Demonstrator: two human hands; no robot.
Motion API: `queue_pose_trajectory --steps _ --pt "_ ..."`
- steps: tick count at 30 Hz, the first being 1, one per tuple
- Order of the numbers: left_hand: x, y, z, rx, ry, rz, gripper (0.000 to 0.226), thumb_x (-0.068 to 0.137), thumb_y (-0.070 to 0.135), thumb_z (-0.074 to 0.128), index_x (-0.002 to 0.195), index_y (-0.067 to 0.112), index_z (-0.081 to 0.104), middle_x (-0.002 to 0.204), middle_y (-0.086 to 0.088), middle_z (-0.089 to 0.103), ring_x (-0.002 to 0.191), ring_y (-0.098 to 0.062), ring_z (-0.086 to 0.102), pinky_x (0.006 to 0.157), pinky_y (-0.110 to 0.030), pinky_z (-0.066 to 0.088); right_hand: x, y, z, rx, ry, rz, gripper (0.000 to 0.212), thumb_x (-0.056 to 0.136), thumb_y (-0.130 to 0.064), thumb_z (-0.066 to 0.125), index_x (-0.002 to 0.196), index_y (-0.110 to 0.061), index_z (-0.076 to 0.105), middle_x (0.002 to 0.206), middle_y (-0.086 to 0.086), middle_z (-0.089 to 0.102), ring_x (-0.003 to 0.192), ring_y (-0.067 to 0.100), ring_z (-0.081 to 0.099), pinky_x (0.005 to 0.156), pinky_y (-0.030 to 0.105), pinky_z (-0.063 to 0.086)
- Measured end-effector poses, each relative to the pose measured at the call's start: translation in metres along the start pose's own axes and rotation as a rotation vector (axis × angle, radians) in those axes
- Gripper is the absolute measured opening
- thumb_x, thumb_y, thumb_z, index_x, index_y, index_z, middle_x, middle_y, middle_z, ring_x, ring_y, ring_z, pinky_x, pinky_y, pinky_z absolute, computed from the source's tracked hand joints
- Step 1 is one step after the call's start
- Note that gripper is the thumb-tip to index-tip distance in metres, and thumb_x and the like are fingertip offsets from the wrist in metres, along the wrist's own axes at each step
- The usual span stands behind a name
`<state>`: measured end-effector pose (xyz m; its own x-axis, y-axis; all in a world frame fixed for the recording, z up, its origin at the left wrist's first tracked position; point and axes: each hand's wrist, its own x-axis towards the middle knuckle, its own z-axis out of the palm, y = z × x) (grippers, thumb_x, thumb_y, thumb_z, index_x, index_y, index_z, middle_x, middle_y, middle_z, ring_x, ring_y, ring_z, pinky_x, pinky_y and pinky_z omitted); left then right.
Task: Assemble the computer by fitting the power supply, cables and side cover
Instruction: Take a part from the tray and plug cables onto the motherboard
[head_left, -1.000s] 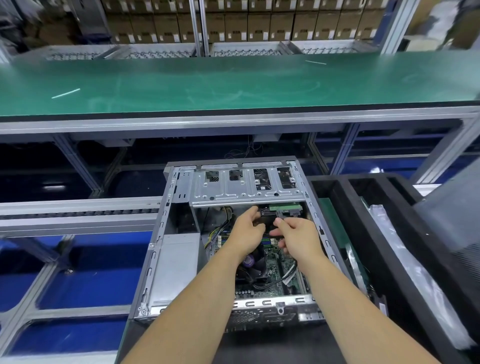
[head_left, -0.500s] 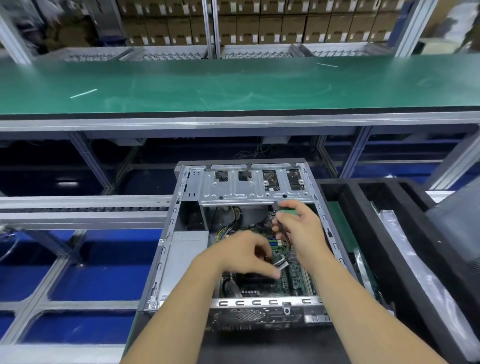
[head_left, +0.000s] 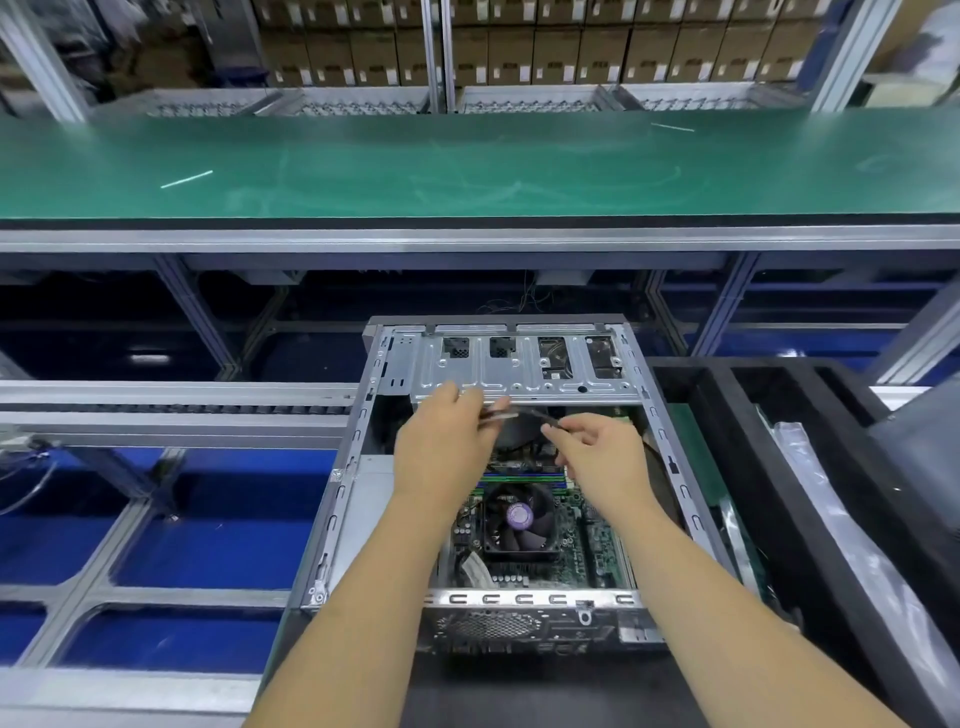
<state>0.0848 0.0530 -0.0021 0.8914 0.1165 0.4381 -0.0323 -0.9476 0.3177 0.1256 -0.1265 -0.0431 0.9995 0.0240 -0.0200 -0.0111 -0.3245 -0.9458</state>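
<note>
Over the open computer case both my hands are raised just below the metal drive cage, holding a thin dark cable stretched between them. My left hand has its fingers curled, pinching one end of the cable near the cage's lower edge; the end itself is blurred, so I cannot tell what sort of plug it carries. My right hand pinches the other stretch of cable between thumb and forefinger, the remaining fingers loosely bent. Beneath my hands lies the green motherboard, with the black cooler fan and its purple centre label showing between my forearms. At the case's left side sits the grey power supply box, already inside the frame. No side cover is on the case; its top is open to me. The case rests on a dark surface, with a black foam tray just beside it on my right, holding something wrapped in clear plastic. Beyond the case runs a roller conveyor, and above that a long green bench top.
</note>
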Motion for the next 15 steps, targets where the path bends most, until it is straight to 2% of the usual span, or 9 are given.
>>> queue_pose_trajectory --steps 2,4,6,7,9,11,13,15 --pt "0.005 -0.001 0.002 0.009 -0.114 -0.161 0.024 0.094 0.037 0.052 0.079 0.019 0.06 0.063 0.006 0.048 0.062 -0.025 0.05 0.053 -0.03 0.033 -0.003 0.001 0.002 -0.074 -0.036 -0.115 0.028 0.094 -0.028 0.072 0.067 -0.03 0.066 0.052 -0.004 0.063 0.043 0.0 0.05 0.053 0.012 0.04" --pt "0.011 -0.001 0.005 -0.316 -0.219 -0.27 0.028 0.094 0.037 0.061 0.071 0.022 0.064 0.059 0.006 0.057 0.062 -0.021 0.057 0.055 -0.028 0.038 -0.006 0.002 0.004 -0.16 -0.073 -0.169 0.042 0.096 -0.029 0.068 0.058 -0.017 0.059 0.05 0.0 0.054 0.044 0.003 0.045 0.052 0.014 0.036" --pt "0.01 0.0 0.005 -0.613 -0.243 -0.329 0.008 0.091 0.03 0.069 0.086 0.026 0.074 0.076 0.012 0.071 0.075 -0.005 0.066 0.066 -0.023 0.048 -0.005 0.004 0.006 -0.257 -0.126 -0.124 0.045 0.099 -0.031 0.065 0.06 -0.008 0.057 0.051 0.001 0.053 0.047 0.007 0.043 0.051 0.02 0.033" --pt "0.007 -0.001 0.005 -0.63 -0.247 -0.302 0.011 0.092 0.023 0.069 0.1 0.027 0.075 0.09 0.014 0.073 0.086 -0.001 0.067 0.076 -0.02 0.051 -0.004 0.006 0.006 -0.315 -0.159 -0.082 0.044 0.1 -0.031 0.063 0.064 -0.006 0.06 0.055 0.005 0.058 0.051 0.01 0.046 0.054 0.025 0.035" --pt "-0.001 -0.009 0.01 -0.541 -0.26 -0.177 0.031 0.094 0.009 0.058 0.117 0.026 0.071 0.109 0.011 0.072 0.103 -0.006 0.064 0.092 -0.027 0.051 0.001 0.011 0.008 -0.413 -0.22 0.001 0.034 0.104 -0.026 0.057 0.078 -0.006 0.064 0.071 0.012 0.067 0.063 0.021 0.054 0.06 0.031 0.039" --pt "-0.007 -0.015 0.015 -0.369 -0.272 -0.038 0.04 0.092 0.007 0.051 0.124 0.025 0.067 0.121 0.004 0.068 0.118 -0.016 0.058 0.102 -0.036 0.046 0.005 0.016 0.011 -0.51 -0.265 0.031 0.016 0.104 -0.012 0.052 0.094 -0.01 0.065 0.084 0.011 0.066 0.074 0.026 0.055 0.064 0.03 0.039" --pt "-0.009 -0.018 0.019 -0.229 -0.258 0.048 0.039 0.09 0.012 0.05 0.124 0.025 0.066 0.124 -0.001 0.066 0.126 -0.023 0.054 0.104 -0.042 0.042 0.01 0.02 0.015 -0.623 -0.293 0.031 0.024 0.099 -0.001 0.049 0.114 -0.009 0.065 0.104 0.014 0.066 0.085 0.028 0.056 0.069 0.03 0.04" --pt "-0.01 -0.02 0.02 -0.123 -0.259 0.076 0.034 0.091 0.017 0.049 0.119 0.025 0.066 0.122 -0.001 0.066 0.127 -0.023 0.051 0.103 -0.042 0.04 0.016 0.024 0.019 -0.729 -0.325 0.046 0.033 0.096 0.002 0.048 0.123 -0.008 0.064 0.117 0.018 0.066 0.097 0.033 0.061 0.075 0.034 0.047"
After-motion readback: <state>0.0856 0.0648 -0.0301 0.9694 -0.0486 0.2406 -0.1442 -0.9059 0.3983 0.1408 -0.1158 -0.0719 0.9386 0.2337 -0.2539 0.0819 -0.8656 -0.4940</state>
